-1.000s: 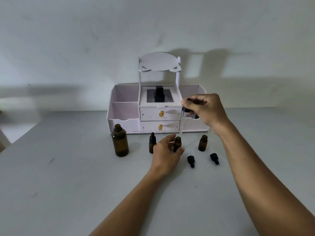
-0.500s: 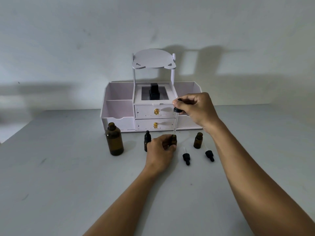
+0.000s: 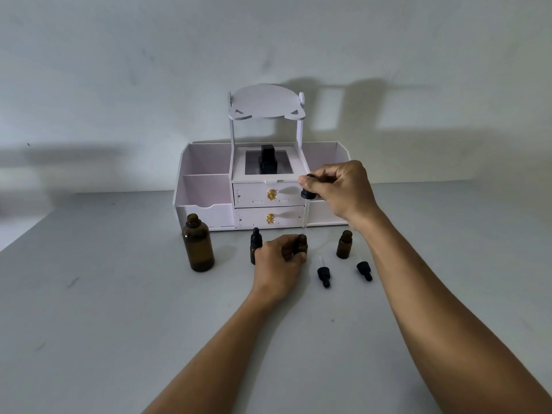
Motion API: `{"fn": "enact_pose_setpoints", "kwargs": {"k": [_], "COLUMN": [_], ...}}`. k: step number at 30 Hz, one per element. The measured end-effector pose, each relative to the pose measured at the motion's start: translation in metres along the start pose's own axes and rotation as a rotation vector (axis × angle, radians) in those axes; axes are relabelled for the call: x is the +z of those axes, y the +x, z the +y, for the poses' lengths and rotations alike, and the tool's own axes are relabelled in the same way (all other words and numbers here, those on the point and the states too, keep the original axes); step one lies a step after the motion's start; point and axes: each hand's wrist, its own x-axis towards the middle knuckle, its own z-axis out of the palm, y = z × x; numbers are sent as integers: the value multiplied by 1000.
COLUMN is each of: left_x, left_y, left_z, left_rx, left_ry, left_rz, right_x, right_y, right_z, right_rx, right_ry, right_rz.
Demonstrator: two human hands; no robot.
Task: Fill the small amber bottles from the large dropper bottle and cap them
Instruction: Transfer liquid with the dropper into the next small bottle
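Observation:
The large amber bottle (image 3: 198,242) stands uncapped at the left of the row. A small capped amber bottle (image 3: 255,245) stands just left of my left hand (image 3: 279,261), which grips an open small amber bottle (image 3: 301,243) on the table. My right hand (image 3: 340,192) pinches the black bulb of the large dropper (image 3: 307,204), its glass tube pointing down just above that bottle's mouth. Another open small bottle (image 3: 344,244) stands to the right. Two small black dropper caps (image 3: 323,272) (image 3: 364,269) lie on the table in front.
A white desk organiser (image 3: 206,192) with two drawers, side compartments and a raised shelf stands behind the bottles against the wall. A black object (image 3: 268,159) sits in its middle top compartment. The grey table (image 3: 119,324) extends toward me.
My left hand has closed around the middle small bottle. My right hand has brought the dropper tip down over its mouth. The camera view has shifted slightly.

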Motion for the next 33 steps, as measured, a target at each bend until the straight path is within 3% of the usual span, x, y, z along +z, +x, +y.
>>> {"fn": "enact_pose_setpoints", "kwargs": {"k": [14, 27, 30, 33], "left_x": [-1, -27, -49, -77], "left_y": [0, -33, -45, -49], "left_z": [-2, 1, 4, 4], "left_rx": [5, 37, 131, 207], "left_ry": [8, 62, 50, -9], "left_rz": [-1, 3, 81, 275], "right_x": [-2, -9, 2, 21], "right_y": [0, -4, -5, -4], "right_z": [-4, -45, -60, -74], "right_rx": [63, -98, -133, -144], "right_ry": [21, 214, 281, 372], "right_rz": [-25, 136, 156, 134]}}
